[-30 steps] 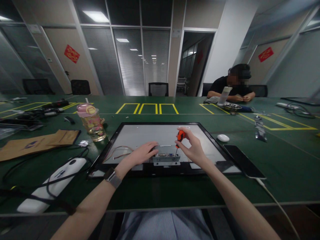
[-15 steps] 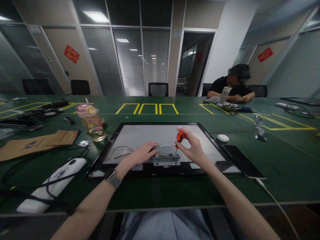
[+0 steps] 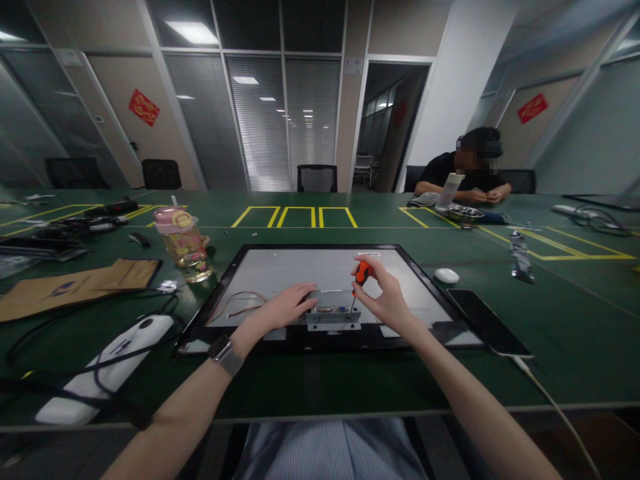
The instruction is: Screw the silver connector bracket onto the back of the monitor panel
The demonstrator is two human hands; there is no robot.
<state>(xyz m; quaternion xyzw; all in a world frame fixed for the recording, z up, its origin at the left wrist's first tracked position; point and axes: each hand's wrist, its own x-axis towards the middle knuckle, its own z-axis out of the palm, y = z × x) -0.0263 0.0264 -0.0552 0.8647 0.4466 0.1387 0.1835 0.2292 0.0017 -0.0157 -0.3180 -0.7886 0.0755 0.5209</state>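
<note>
A flat display panel (image 3: 295, 267) with a black frame lies back side up in front of me. On its near part sits a metal bracket (image 3: 334, 319) that carries video connectors. My right hand (image 3: 386, 293) is closed round the orange and black handle of a screwdriver (image 3: 363, 272), whose shaft points down to the bracket's right end. My left hand (image 3: 287, 305) rests on the bracket's left end, fingers bent over its corner; whether they grip it is partly hidden. Thin wires (image 3: 245, 298) run across the panel beside that hand.
Left of the panel are a pink-lidded bottle (image 3: 183, 243), a brown paper bag (image 3: 75, 287) and a white power strip (image 3: 107, 370) with black cables. A phone (image 3: 487, 323) on a cable and a white earbud case (image 3: 447, 275) lie right. Another person (image 3: 465, 170) sits across the table.
Almost nothing differs. The screwdriver and my right hand have shifted very slightly, and the shaft still stands at the bracket's right end.
</note>
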